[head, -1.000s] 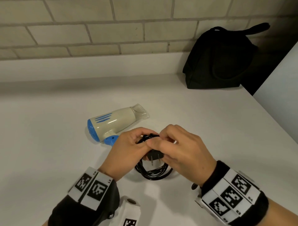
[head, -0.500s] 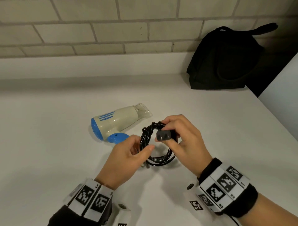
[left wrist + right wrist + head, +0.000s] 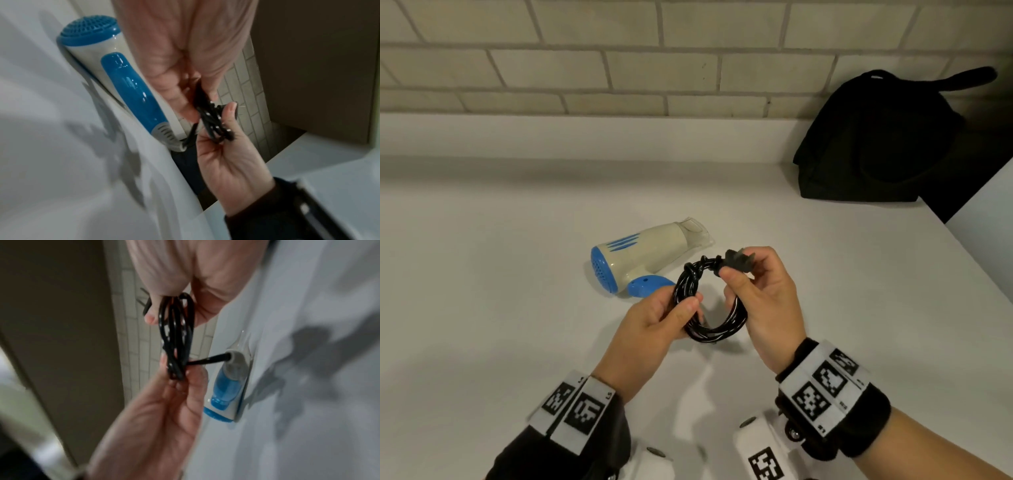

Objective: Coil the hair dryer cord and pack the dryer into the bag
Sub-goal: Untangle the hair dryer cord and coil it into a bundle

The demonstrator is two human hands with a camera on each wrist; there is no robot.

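Coil (image 3: 707,301) of cord sits upright between both hands, just near-right of dryer (image 3: 643,253), which lies on its side on counter (image 3: 500,308), long axis running left-near to right-far. Left hand (image 3: 654,329) pinches coil's left side w/ thumb & fingers; right hand (image 3: 760,301) curls round its right side and pinches plug (image 3: 736,262) at top. Bag (image 3: 876,144) stands well apart, far right, so right hand is nearer it. Probably securing the plug end, then lifting the dryer.
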